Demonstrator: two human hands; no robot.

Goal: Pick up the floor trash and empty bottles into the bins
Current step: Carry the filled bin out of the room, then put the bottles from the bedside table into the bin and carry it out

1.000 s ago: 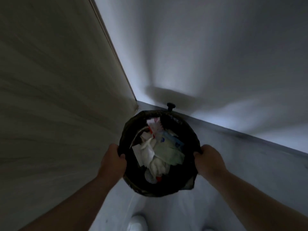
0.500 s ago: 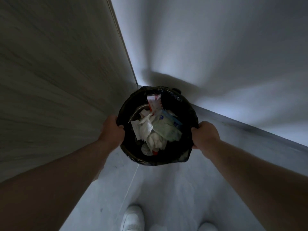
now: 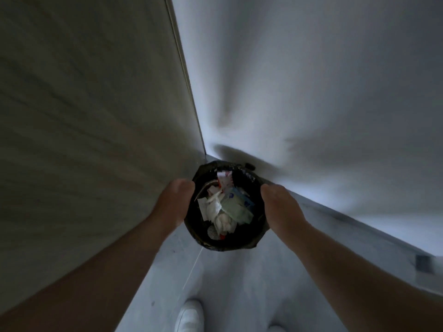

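Person stands over a round black bin lined with a black plastic bag (image 3: 224,246): it lies straight ahead between both hands, mouth up, axis upright, neither hand nearer. The left hand (image 3: 176,202) grips its left flank, the right hand (image 3: 279,204) its right (fingertips hidden behind the bag). Inside, crumpled white paper and a pale green wrapper (image 3: 236,209). Cannot tell whether the base touches the pale grey floor (image 3: 239,283). Bin is close to the corner where a wood-grain panel (image 3: 96,116) meets a white wall (image 3: 311,92). White shoe (image 3: 189,316) below.
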